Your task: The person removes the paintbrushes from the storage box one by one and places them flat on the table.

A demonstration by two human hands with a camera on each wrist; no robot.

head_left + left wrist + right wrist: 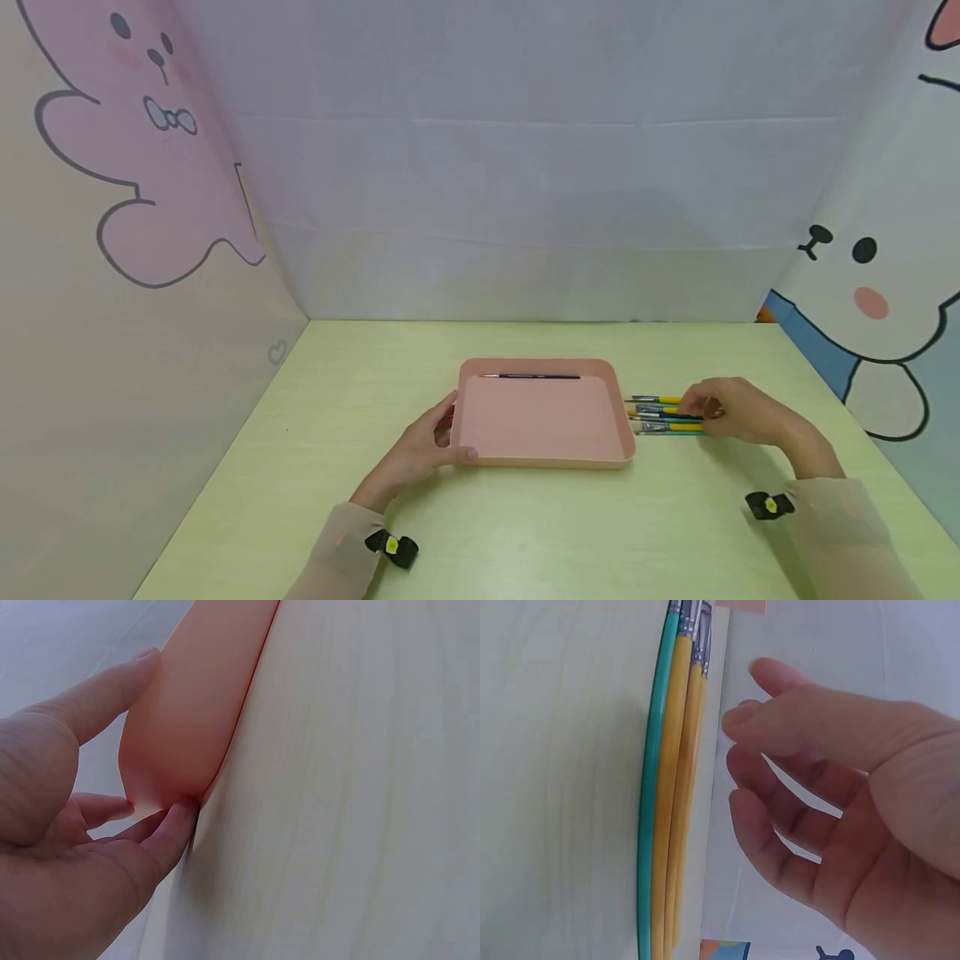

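A shallow pink tray (543,425) lies on the table, with one thin dark paintbrush (536,377) along its far side. My left hand (416,446) grips the tray's near left corner, its thumb on the rim and fingertips low against the outer wall in the left wrist view. Right of the tray lies a row of several paintbrushes (660,428). My right hand (742,410) is over their handles, fingers loosely bent and nothing between them in the right wrist view. Beside it there, a green brush handle (653,787) lies alongside yellow handles (671,765).
The pale table (525,533) meets a white cloth backdrop (525,208) behind the tray. Side panels with cartoon animals stand left and right, the right panel (892,367) close beyond my right hand. Each sleeve carries a small black wrist device (770,505).
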